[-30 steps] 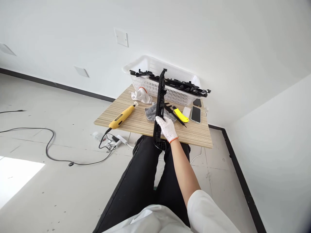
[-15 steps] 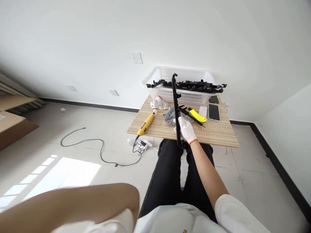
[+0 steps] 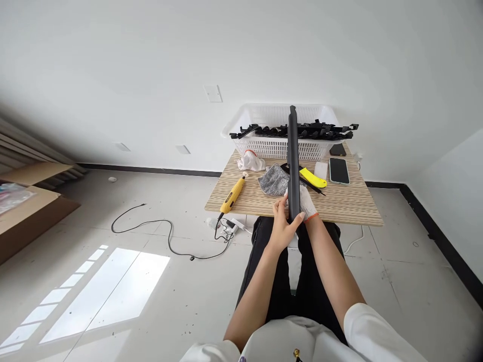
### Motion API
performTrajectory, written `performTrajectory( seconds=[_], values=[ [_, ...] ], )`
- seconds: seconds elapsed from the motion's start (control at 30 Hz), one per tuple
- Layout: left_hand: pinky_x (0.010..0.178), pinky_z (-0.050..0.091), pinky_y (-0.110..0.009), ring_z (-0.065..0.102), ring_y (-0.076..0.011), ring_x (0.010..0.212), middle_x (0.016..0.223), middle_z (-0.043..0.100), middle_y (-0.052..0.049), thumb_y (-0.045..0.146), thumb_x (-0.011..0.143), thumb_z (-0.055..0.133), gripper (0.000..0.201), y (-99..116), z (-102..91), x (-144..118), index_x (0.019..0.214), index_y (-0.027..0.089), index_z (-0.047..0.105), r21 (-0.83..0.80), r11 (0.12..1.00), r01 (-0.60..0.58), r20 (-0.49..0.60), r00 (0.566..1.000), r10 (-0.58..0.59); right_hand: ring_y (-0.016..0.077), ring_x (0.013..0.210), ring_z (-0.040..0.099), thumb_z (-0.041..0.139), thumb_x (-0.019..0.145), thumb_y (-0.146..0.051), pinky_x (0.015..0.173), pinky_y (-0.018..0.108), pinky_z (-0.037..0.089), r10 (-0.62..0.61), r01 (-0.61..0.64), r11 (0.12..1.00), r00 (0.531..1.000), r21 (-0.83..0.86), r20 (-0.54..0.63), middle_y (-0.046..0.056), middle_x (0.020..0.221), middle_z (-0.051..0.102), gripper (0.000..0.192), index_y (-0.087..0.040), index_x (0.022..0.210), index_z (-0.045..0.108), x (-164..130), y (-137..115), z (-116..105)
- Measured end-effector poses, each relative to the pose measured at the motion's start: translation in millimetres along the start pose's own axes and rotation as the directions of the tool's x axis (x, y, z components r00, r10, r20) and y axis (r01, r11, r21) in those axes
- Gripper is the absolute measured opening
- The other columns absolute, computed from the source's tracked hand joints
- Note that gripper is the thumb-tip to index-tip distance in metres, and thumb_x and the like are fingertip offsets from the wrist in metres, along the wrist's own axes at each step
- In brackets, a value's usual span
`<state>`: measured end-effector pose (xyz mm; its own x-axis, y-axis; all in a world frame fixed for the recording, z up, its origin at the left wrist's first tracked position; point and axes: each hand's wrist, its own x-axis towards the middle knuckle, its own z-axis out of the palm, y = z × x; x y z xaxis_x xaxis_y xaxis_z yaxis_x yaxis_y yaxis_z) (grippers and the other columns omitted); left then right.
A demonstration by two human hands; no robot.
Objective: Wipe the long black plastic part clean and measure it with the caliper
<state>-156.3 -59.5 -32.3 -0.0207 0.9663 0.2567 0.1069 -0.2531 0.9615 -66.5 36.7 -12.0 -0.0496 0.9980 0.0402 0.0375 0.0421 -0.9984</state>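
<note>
Seated person, small table (image 3: 339, 211) ahead of the knees. Both hands now on one long black strip (image 3: 293, 161), held upright over the near table edge, its top end reaching in front of the white basket (image 3: 241, 120).

Change since a second ago: the left hand (image 3: 283, 229) was out of view, then only a forearm crossing low in the picture half a second back — it has now come up and closed bare fingers around the strip's lower end. The right hand (image 3: 306, 203), gloved, has kept its grip throughout, fingers wrapped on the strip just above the left. The strip has also turned: its clipped, ribbed side showed earlier, now a plain smooth face is toward the camera.

Reading: a one-handed hold has become a two-handed one, and the part has been rotated — it looks like an inspection or re-gripping step rather than a set-down.

On the table, untouched: yellow rotary tool (image 3: 233, 193) at left, grey cloth (image 3: 274, 180) beside the strip, yellow knife (image 3: 313, 178), phone (image 3: 338, 170), a spare glove (image 3: 249, 161). More black strips (image 3: 324, 131) lie across the basket.
</note>
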Motion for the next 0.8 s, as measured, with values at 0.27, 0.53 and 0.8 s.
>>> performTrajectory(
  seconds=[0.27,0.53,0.8],
  values=[
    [0.054,0.046,-0.029,0.065,-0.0189,0.076,0.121,0.068,-0.009,0.036,0.079,0.046,0.053,-8,-27.7,6,0.128,0.021,0.062,-0.556,0.789,0.260,0.003,0.950,-0.311,0.0102,0.042,0.040,0.061,0.082,-0.065,0.040,0.024,0.031,0.035,-0.036,0.999,0.997,-0.007,-0.063,-0.005,0.045,0.044,0.049,-0.022,0.062,0.046,-23,-1,13],
    [0.051,0.045,-0.024,0.066,-0.0288,0.110,0.122,0.070,-0.014,0.035,0.074,0.051,0.043,1,-40.6,8,0.108,0.015,0.069,-0.792,0.542,0.281,0.079,0.927,-0.366,0.0080,0.033,0.041,0.053,0.083,-0.074,0.031,0.021,0.029,0.091,-0.073,0.978,0.992,0.193,-0.090,-0.001,0.046,0.053,0.059,-0.018,0.066,0.060,-31,-12,12],
    [0.040,0.033,-0.022,0.052,-0.0087,0.050,0.098,0.074,-0.009,0.040,0.084,0.056,0.025,0,-34.3,7,0.091,0.017,0.062,-0.746,0.598,0.293,0.025,0.910,-0.414,0.0091,0.043,0.050,0.049,0.088,-0.068,0.036,0.019,0.031,0.004,0.056,0.975,0.963,0.214,-0.270,0.000,0.060,0.059,0.050,-0.020,0.079,0.057,-27,-10,7]
  ],
)
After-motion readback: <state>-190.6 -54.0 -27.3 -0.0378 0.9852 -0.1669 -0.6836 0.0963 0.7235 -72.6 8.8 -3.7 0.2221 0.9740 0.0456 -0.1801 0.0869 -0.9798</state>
